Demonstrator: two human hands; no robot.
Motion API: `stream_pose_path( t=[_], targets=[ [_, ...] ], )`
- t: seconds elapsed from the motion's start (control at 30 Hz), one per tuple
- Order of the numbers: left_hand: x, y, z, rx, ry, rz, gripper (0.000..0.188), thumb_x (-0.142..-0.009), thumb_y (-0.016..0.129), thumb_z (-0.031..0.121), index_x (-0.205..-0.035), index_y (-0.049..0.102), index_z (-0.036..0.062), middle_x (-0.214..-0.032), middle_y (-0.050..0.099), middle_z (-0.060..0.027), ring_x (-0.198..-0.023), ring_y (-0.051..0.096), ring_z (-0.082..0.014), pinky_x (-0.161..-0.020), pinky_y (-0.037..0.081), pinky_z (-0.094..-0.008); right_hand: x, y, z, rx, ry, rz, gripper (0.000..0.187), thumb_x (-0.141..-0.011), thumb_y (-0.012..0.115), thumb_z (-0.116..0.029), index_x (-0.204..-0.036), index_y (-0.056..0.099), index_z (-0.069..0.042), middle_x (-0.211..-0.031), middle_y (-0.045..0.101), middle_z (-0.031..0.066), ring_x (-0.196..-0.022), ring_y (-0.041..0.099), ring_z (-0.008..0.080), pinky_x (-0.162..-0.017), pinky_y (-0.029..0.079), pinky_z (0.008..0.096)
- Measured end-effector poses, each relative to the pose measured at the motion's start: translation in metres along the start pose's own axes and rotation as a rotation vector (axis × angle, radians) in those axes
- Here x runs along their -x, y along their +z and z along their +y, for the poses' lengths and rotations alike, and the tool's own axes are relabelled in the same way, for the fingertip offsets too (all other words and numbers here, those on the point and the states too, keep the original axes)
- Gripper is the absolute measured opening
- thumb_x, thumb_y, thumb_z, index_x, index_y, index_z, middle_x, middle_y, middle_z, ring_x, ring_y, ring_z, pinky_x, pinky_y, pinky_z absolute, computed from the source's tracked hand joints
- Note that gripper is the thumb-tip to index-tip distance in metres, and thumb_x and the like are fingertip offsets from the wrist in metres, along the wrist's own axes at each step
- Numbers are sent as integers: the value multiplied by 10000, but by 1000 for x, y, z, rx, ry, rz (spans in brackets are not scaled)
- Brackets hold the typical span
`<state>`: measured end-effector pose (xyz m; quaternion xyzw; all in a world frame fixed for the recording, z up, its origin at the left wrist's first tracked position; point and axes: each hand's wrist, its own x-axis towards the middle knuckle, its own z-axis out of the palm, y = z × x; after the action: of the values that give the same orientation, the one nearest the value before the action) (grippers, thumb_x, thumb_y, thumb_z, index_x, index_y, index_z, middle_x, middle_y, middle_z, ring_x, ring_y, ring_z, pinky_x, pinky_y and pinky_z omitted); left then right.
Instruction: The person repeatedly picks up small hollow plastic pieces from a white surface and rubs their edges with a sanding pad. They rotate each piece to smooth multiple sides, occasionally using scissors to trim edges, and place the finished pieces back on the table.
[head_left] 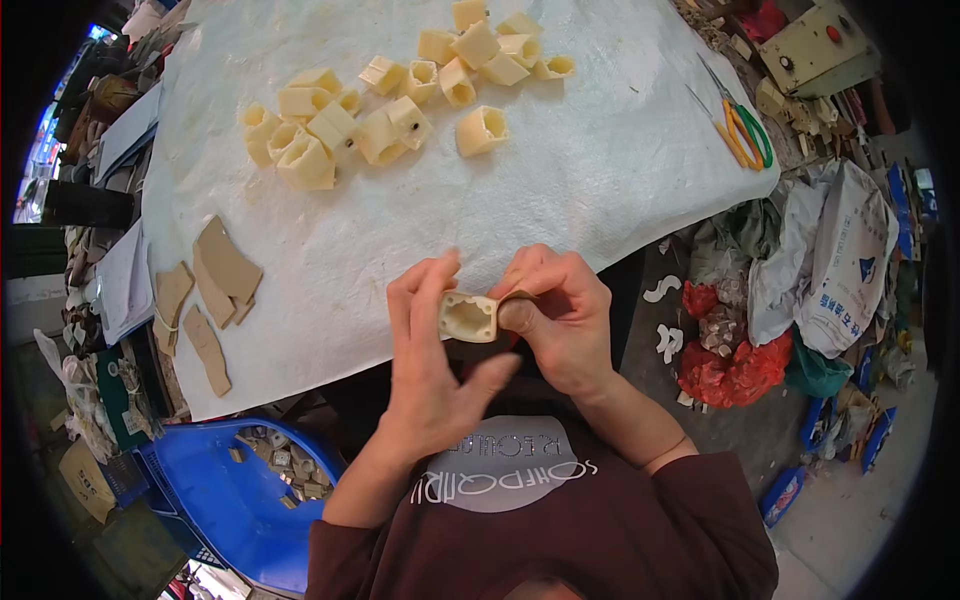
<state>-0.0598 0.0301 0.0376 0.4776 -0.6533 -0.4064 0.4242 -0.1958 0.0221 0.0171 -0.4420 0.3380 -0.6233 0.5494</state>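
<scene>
A small cream hollow block with rounded corners and small holes at its corners is between my hands, its cavity facing up. My right hand pinches its right end, with the thumb at the rim and the fingers partly hidden behind. A thin brown piece, like a scrap of sheet, shows between that thumb and forefinger. My left hand lies along the block's left side; its fingers are stretched upward and its thumb stands apart below the block. Slight blur softens the left fingertips.
Many similar hollow cream blocks lie across the white covered table. Cut tan sheet pieces are at the left. Green-and-orange-handled scissors lie far right. A blue tub with small parts stands lower left, bags at right.
</scene>
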Motion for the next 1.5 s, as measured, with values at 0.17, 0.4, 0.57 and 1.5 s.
stream_pose_path(
  t=[0.17,0.4,0.57,1.5],
  targets=[
    [4,18,-12,165,15,266,627,-623,756,-1,-1175,460,-18,-1022,496,-112,-928,527,-212,-793,449,-290,0,1,1,83,-37,-3,52,-835,585,-12,-859,539,-21,-836,525,63,-730,499,101,-650,428,219],
    [0,5,-11,247,85,82,462,-696,717,-8,-1110,513,-29,-1064,548,-137,-941,557,-211,-794,475,-288,-5,-10,2,322,-200,-117,117,-781,645,-61,-802,530,-64,-947,428,66,-780,448,121,-647,395,217],
    [0,3,-14,243,137,33,427,-737,696,30,-1122,516,-14,-1110,549,-157,-1011,557,-237,-778,493,-290,-5,-9,-7,244,-76,-193,176,-722,695,-68,-760,522,-70,-944,418,78,-833,441,161,-718,405,282],
    [2,19,-15,168,283,47,421,-746,685,-9,-1078,428,17,-1160,497,-217,-1117,508,-359,-917,453,-422,8,-14,-17,175,152,-55,146,-851,586,-99,-781,476,-35,-802,495,29,-692,479,85,-533,402,208]
  ],
)
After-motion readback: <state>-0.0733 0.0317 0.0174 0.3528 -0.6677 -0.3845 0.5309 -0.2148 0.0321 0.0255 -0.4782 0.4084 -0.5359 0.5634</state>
